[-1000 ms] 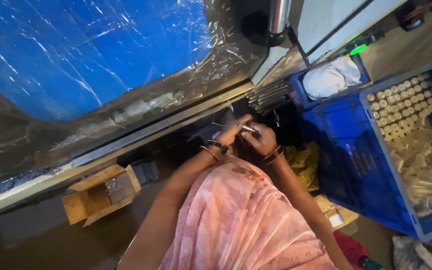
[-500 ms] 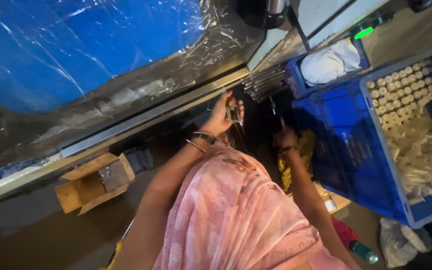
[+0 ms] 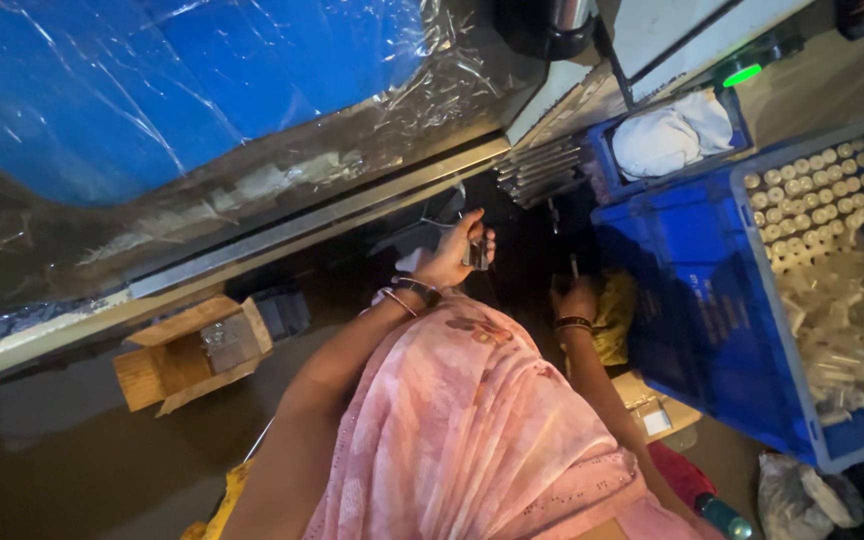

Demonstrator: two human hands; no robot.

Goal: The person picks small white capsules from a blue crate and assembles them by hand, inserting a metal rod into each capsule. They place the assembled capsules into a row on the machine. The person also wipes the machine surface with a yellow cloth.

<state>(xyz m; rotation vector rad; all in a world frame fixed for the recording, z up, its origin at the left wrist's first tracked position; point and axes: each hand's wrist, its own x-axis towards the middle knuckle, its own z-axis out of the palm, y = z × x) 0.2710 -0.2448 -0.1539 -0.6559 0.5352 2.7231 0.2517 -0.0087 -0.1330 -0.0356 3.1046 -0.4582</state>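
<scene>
lowered since before, right hand [image 3: 577, 298] pinches a dim rod [image 3: 573, 265]; left hand [image 3: 455, 255] grips small, blurred metal pieces [image 3: 476, 252].

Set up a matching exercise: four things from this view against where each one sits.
Things:
1. white cloth
2. open cardboard box
3. small metal piece
4. pale plastic tubes

Places:
A. in the big blue crate
B. in the left hand
C. in the small blue bin
D. on the floor at left, below the metal rail

Pairs: 1-C, 2-D, 3-B, 4-A
</scene>
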